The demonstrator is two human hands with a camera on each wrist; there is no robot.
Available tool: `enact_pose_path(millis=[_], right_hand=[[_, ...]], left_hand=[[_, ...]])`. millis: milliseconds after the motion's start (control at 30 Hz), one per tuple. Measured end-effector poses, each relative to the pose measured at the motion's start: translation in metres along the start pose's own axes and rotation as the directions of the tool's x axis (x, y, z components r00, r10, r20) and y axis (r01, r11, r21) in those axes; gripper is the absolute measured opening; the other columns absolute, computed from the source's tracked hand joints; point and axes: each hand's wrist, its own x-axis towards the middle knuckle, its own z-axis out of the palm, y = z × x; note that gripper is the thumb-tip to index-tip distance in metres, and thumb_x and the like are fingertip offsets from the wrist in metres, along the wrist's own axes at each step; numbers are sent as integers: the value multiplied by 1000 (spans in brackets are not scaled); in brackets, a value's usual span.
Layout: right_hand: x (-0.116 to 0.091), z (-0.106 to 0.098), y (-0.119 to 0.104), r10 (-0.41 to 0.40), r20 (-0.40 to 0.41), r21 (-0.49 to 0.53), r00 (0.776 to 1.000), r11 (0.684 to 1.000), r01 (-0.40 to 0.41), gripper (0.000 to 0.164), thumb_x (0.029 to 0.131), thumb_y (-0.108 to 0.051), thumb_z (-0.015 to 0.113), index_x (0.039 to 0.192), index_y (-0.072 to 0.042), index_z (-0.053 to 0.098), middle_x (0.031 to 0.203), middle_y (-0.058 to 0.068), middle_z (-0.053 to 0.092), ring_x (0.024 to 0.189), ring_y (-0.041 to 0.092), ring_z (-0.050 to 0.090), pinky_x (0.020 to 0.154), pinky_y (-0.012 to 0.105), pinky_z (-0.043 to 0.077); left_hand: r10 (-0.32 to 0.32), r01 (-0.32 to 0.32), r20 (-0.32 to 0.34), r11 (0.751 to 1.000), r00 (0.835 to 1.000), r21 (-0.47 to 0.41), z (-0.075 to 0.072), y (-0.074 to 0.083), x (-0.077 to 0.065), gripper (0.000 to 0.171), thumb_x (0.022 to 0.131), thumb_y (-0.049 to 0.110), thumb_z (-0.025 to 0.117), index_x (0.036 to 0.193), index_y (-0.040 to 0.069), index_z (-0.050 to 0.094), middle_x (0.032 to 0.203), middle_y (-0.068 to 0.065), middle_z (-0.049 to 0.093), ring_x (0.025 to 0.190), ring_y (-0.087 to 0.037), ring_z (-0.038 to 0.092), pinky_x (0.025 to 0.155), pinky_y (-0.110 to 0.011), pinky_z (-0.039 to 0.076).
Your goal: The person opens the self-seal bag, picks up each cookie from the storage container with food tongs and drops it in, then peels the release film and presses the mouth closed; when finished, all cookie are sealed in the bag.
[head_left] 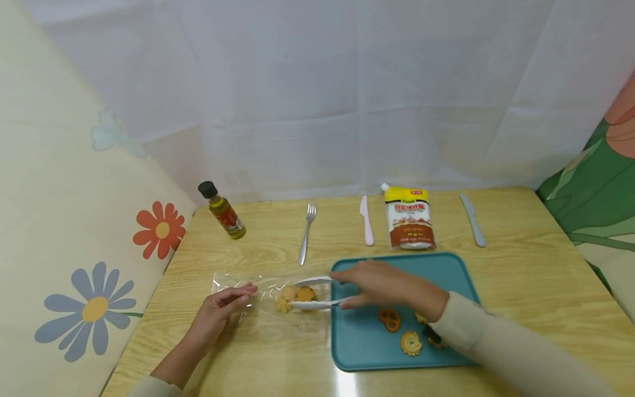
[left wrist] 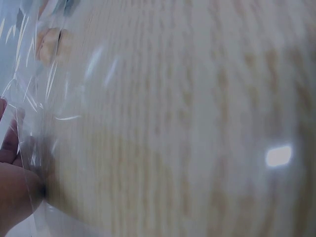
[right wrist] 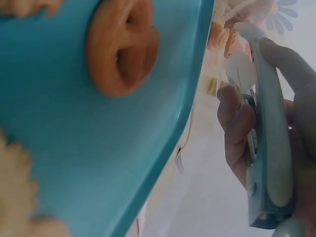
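Note:
A clear plastic bag [head_left: 268,318] lies flat on the table with several cookies [head_left: 285,304] inside. My left hand [head_left: 218,311] pinches the bag near its left end; in the left wrist view the thumb [left wrist: 19,190] and fingers show partly through the film. My right hand [head_left: 372,284] grips tongs [head_left: 315,304] with white tips and grey-blue handles. These tips reach into the bag area from the right, on either side of a round brown cookie [head_left: 306,294]; whether they touch it I cannot tell. The right wrist view shows the tong handle [right wrist: 271,133] in the curled fingers.
Under my right forearm sits a teal tray [head_left: 362,350] bearing a pretzel [head_left: 389,320], a round cookie [head_left: 410,343] and other pieces. Farther back lie a fork [head_left: 306,234], a pink knife [head_left: 366,220], a sauce pouch [head_left: 409,218] and a grey knife [head_left: 473,220]. A bottle [head_left: 225,215] stands back left.

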Motion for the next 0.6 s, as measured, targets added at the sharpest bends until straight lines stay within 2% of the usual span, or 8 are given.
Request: enact_pose_path(millis=[233,433,600], right_hand=[[13,4,-8,-2,8,-11,1000,1000,2,69,97,-42,73,154,-11,49,131,3,71,116,19,68,98,37,56],[22,9,-10,-9,18,-65,1000,998,10,70,95,-45,74,153,-13,51,130,3,71,110,15,68,95,34,56],[25,11,-10,-6,17,-76,1000,997,7,71,95,-46,74,153,-12,51,127,3,72,107,14,69,94,35,57]], left_hand=[[20,-20,-1,1000,1000,-5,1,2,-1,36,101,17,68,126,-9,68,126,5,73,122,11,56,99,-9,44],[29,-29,-1,999,1000,-14,1,1,-1,33,100,15,68,124,-8,70,127,1,73,122,11,56,99,-9,44],[30,-30,-2,999,1000,-16,1,0,-1,34,100,15,69,124,-10,68,125,3,74,122,10,56,99,-9,44]])
